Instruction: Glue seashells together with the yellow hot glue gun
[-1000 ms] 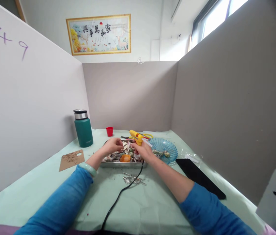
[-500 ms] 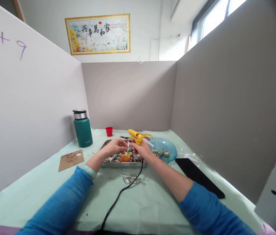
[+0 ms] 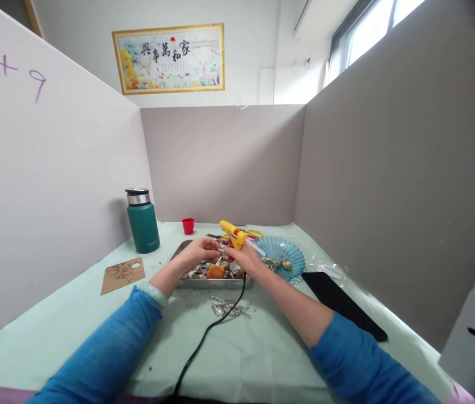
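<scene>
My right hand (image 3: 243, 258) is closed around a yellow hot glue gun (image 3: 234, 232), with a pale glue stick jutting from its rear and a black cord (image 3: 208, 331) running down toward me. Opposite it, my left hand (image 3: 200, 251) is pinched, its fingertips meeting those of the right. Whatever small piece lies between them is too small to make out. Both hands are over a metal tray (image 3: 216, 284) filled with small mixed pieces, among them an orange disc (image 3: 215, 272). Fingers and wrists hide part of the tray.
Small silvery clips (image 3: 229, 307) lie before the tray. Right of it are a blue scalloped plate (image 3: 294, 249) and a black slab (image 3: 342, 306). Yellow-handled scissors (image 3: 254, 232) and a red cup (image 3: 187, 226) stand behind; a green bottle (image 3: 142, 227) and brown card (image 3: 123, 275) are left.
My left fingertips have shifted slightly right and now meet the right hand's fingers. The glue gun has tilted very slightly; everything else stays in place.
</scene>
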A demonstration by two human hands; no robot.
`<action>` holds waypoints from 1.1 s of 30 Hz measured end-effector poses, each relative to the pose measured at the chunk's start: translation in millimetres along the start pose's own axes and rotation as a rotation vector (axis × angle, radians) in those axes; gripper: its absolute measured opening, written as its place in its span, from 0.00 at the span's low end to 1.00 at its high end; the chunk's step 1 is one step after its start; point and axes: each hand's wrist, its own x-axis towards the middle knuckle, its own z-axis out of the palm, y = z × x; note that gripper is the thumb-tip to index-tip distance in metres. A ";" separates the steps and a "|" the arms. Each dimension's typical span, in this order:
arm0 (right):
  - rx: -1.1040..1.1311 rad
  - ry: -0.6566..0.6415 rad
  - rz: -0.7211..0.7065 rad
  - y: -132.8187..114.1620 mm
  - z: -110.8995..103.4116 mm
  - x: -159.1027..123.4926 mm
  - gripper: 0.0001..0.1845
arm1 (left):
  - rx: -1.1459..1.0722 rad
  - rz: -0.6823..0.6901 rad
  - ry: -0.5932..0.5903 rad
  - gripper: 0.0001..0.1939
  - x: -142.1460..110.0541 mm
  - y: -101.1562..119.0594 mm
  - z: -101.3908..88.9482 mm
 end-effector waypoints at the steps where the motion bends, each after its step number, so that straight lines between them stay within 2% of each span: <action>1: -0.001 0.003 0.002 -1.0 0.1 -0.8 0.11 | 0.012 0.007 -0.004 0.20 0.1 -0.2 -0.3; 8: -0.028 0.026 -0.053 2.2 -1.2 1.2 0.12 | 0.021 0.013 -0.049 0.18 0.9 -1.6 -4.1; 13: -0.007 0.091 -0.076 5.3 -2.4 4.0 0.14 | -0.058 0.028 -0.006 0.17 4.0 -5.4 -7.0; 20: 0.034 -0.055 -0.042 -7.0 -2.5 -4.8 0.13 | -0.202 0.032 0.000 0.16 -0.3 -1.1 -3.1; 25: 0.079 0.007 -0.042 -1.3 -3.5 -0.9 0.16 | -0.318 0.020 -0.059 0.16 -1.9 0.8 3.9; 30: 0.094 -0.009 -0.052 0.0 -4.0 0.0 0.18 | -0.349 -0.038 0.017 0.12 -3.7 4.5 9.9; 33: 0.069 -0.020 -0.051 -3.1 -3.8 -2.2 0.17 | -0.344 -0.038 -0.010 0.12 -4.1 5.3 8.1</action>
